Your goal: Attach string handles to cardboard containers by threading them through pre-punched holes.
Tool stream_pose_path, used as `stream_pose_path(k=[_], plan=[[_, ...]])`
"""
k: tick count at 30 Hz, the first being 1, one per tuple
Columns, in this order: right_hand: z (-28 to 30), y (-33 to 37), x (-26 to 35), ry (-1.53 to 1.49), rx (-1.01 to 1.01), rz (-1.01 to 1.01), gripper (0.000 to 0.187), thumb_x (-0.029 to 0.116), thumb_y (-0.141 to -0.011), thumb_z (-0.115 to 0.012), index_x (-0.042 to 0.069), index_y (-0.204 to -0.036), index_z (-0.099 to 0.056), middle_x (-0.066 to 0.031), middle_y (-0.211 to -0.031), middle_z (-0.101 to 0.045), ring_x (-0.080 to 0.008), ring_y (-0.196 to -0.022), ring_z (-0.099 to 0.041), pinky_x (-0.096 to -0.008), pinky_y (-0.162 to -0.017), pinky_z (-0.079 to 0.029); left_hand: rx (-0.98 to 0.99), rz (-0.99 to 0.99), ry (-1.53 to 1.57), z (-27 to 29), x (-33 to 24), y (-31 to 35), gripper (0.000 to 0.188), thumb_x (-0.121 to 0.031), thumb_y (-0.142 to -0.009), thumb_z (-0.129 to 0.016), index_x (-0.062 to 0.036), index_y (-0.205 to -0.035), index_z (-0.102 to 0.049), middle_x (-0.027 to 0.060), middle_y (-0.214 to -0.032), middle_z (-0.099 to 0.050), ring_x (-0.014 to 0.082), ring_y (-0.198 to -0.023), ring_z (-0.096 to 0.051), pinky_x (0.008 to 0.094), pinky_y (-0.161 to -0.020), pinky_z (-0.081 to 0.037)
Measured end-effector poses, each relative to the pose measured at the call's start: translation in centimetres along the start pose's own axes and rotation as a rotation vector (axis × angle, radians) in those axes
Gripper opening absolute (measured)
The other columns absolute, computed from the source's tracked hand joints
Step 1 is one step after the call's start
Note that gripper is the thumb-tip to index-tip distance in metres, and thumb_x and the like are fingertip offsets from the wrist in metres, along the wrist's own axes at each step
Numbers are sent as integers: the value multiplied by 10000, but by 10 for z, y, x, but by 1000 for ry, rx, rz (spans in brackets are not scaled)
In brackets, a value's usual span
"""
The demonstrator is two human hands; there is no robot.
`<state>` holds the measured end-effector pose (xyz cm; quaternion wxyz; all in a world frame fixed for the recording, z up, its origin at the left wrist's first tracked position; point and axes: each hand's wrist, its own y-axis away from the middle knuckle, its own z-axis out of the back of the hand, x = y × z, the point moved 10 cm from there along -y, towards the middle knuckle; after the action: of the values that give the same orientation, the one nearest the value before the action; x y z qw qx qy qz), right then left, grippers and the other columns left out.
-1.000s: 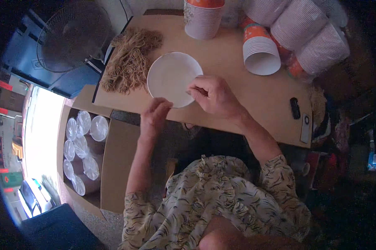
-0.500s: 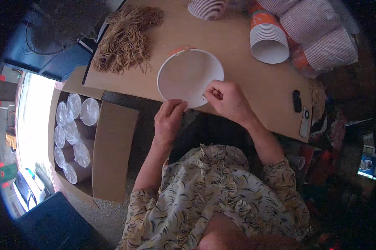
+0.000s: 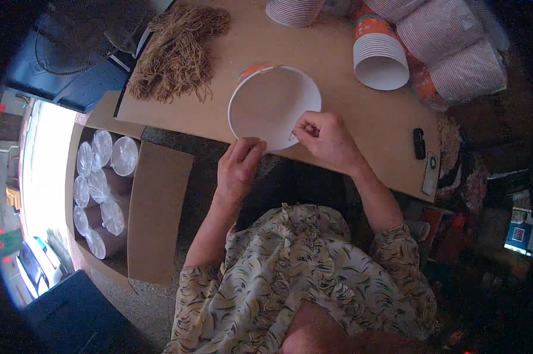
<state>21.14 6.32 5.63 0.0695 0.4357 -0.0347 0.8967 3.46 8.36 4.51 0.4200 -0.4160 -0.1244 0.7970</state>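
A large paper tub (image 3: 272, 97), white inside and orange outside, lies tilted at the table's near edge with its mouth facing me. My left hand (image 3: 241, 167) grips the tub's near rim at its left, thumb and fingers closed on it. At the rim's near right, my right hand (image 3: 325, 138) is closed in a pinch against the tub's inner wall. A tiny thin tip shows below its fingertips, too small to name. Beyond the tub, to the left, a bundle of brown twine cords (image 3: 175, 56) is heaped on the table.
Stacked paper tubs (image 3: 381, 68) and plastic-wrapped stacks (image 3: 467, 65) stand at the back right; another stack (image 3: 293, 12) is at the back. A black object (image 3: 419, 143) lies near the table's right edge. An open carton (image 3: 160, 215) holds several bagged tubs at left.
The tub has shifted slightly right and tipped a little, so more of its orange outside shows. Both hands keep nearly the same places on its rim.
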Motion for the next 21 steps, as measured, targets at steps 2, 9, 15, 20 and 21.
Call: stream_pose_path(k=[2, 9, 15, 20, 21], plan=[[-2, -1, -4, -10, 7, -7, 120, 60, -875, -670, -30, -811, -623, -17, -657, -611, -45, -621, -532, -261, -559, -457, 4, 1, 0, 0, 0, 0, 299, 7, -725, -652, -66, -1014, -674, 80, -981, -625, 264, -873, -653, 353, -702, -562], [1, -2, -1, 3, 14, -13, 130, 72, -872, -672, -27, -807, -618, -19, -631, -592, -49, -605, -522, -270, -551, -451, 12, -21, -27, 0, -3, -4, 301, 2, -722, -655, -62, -1015, -673, 75, -1004, -621, 261, -878, -654, 352, -704, -562], [-3, -1, 0, 93, 19, -10, 127, 71, -850, -676, -28, -794, -621, -49, -617, -587, -61, -592, -523, -286, -543, -449, 18, -49, -51, 0, -5, -4, 310, -13, -720, -646, -61, -1025, -668, 71, -1012, -619, 258, -891, -653, 347, -710, -561], [-2, -2, 1, 117, 18, 8, 100, 82, -845, -680, -11, -822, -652, -79, -623, -610, -81, -583, -550, -300, -547, -465, 31, -44, -66, 1, -7, -7, 320, -20, -712, -640, -67, -1028, -665, 64, -1002, -618, 253, -890, -654, 347, -717, -560], [-2, -3, 1, 117, 18, 10, 100, 82, -845, -680, -11, -822, -652, -79, -623, -610, -81, -583, -550, -300, -547, -465, 35, -38, -49, 1, -6, -9, 313, -17, -710, -647, -66, -1019, -666, 62, -1000, -619, 255, -889, -654, 347, -718, -559]])
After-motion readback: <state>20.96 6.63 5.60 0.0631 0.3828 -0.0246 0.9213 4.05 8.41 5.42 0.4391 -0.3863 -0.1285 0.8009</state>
